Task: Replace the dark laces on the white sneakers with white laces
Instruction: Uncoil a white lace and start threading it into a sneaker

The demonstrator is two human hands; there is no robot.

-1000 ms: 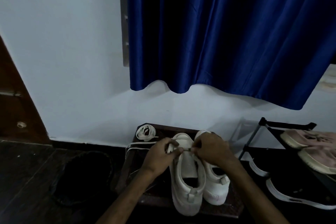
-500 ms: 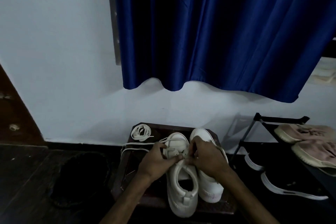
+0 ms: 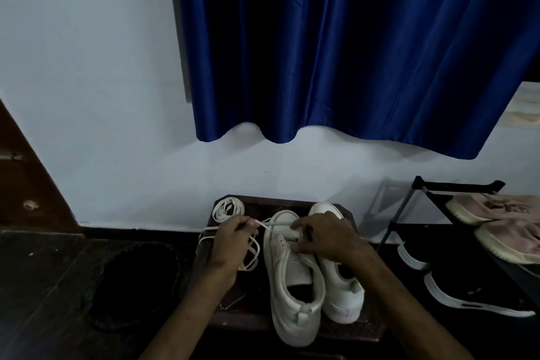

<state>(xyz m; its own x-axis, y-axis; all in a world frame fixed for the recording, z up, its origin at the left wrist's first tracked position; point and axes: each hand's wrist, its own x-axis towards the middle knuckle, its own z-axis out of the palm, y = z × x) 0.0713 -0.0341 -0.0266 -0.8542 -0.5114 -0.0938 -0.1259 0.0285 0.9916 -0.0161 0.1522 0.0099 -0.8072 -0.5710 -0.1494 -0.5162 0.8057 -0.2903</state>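
White sneakers (image 3: 295, 286), white lace (image 3: 248, 245), deep blue curtain (image 3: 350, 44), pink shoes (image 3: 502, 219).

A blue curtain (image 3: 350, 52) hangs on the wall (image 3: 87, 67); pink shoes (image 3: 493, 209) lie on a black rack (image 3: 458, 186).

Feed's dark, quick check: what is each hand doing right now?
Left hand: pinches the white lace.
Right hand: grips the nearer white sneaker at its front.

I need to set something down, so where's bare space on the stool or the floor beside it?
Bare stool shows only along its back edge, between the coiled lace and the sneakers. The floor left of the dark round shape is bare too. Crowded: mid-stool, where left hand, right hand, loose lace and sneakers meet, and the shoe rack.
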